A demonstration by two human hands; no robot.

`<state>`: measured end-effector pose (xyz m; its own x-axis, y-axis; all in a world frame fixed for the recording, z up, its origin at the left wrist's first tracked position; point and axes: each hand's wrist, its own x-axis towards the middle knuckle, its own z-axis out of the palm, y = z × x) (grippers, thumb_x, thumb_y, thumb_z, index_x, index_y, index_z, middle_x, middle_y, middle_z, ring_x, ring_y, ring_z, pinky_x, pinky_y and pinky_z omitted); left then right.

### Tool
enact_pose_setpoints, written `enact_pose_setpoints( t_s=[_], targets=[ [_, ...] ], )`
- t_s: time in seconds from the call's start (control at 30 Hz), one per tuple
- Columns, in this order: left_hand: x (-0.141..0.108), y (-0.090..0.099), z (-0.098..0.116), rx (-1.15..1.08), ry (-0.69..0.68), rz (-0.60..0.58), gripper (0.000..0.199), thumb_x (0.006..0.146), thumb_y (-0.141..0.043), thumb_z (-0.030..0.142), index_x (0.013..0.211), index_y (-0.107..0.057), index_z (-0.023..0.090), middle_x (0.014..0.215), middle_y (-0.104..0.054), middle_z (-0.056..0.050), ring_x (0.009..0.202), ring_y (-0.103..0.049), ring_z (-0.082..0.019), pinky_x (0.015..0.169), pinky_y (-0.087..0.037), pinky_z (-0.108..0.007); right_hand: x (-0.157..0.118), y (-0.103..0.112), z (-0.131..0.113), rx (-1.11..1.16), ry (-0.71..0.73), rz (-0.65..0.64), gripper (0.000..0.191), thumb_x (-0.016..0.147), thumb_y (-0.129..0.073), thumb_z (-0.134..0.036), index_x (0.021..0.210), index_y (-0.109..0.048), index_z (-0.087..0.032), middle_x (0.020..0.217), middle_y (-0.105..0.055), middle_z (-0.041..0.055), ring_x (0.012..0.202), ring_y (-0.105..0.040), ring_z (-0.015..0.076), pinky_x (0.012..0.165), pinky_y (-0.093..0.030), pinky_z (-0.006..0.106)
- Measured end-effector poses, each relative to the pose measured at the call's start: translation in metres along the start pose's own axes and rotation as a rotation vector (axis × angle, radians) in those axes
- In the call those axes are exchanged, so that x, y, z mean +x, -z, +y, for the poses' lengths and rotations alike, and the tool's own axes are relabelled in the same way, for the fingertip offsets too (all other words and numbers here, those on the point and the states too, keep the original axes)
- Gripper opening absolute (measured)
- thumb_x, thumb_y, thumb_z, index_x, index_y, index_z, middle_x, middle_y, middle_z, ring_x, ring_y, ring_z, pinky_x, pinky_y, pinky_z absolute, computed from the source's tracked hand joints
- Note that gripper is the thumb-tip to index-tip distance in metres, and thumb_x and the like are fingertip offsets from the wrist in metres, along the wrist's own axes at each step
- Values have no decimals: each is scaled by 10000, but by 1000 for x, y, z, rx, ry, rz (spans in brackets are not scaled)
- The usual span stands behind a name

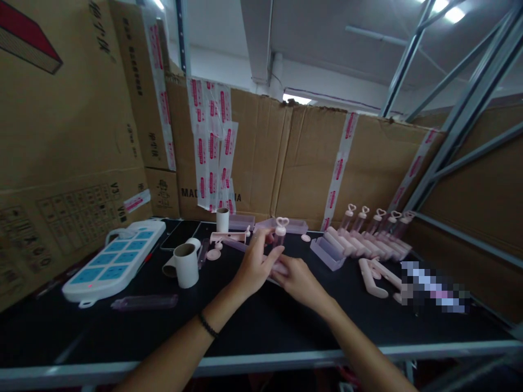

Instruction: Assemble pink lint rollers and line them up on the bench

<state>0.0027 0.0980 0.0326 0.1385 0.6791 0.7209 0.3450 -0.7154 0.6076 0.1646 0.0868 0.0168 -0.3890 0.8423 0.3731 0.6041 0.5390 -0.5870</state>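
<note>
Heart-topped tube (pixel 280 233): one o'clock from the left hand (pixel 258 262), eleven from the right hand (pixel 297 276); long axis near upright.
Left: nearer, thumb and fingers pinching the tube.
Right: gripping the pink body (pixel 279 267) below.
Matching row (pixel 376 223): two o'clock.

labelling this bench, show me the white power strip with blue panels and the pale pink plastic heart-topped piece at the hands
White power strip with blue panels (pixel 107 259): head view, blue panel midway along.
Pale pink heart-topped piece (pixel 280 231): head view, collar below the heart.
</note>
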Motion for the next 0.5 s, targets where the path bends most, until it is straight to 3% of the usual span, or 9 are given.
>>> enact_pose_setpoints(
  t_s=[0.1,0.27,0.37,0.5],
  targets=[
    [0,5,3,-34,49,106,296,1012,-472,313,1288,-469,208,1130,-573,-78,1080,-558,-214,973,-422,-384,-4,22,15,-16,-76,133,321,905,-621,-462,941,-711,-156,856,-757,84,772,-696,256,651,-413,280],
    [-1,6,6,-48,122,145,238,1016,-463,332,1219,-480,210,1072,-580,-65,1009,-581,-202,935,-449,-380,-3,88,64,-229,-274,538,497,886,-568,-576,979,-742,-121,908,-763,151,835,-681,293,702,-433,324],
    [-2,5,6,-28,93,134,225,1013,-465,324,1206,-483,211,1041,-578,-61,985,-585,-200,931,-453,-384,-2,112,99,-379,-360,543,520,868,-567,-588,1002,-748,-119,917,-761,172,848,-686,312,682,-427,329],
    [-3,4,4,-11,80,120,218,1015,-460,322,1203,-484,212,1034,-576,-59,986,-582,-199,937,-447,-390,0,111,129,-504,-414,462,521,891,-526,-586,1004,-750,-129,878,-759,174,846,-695,316,686,-426,329]
  ],
)
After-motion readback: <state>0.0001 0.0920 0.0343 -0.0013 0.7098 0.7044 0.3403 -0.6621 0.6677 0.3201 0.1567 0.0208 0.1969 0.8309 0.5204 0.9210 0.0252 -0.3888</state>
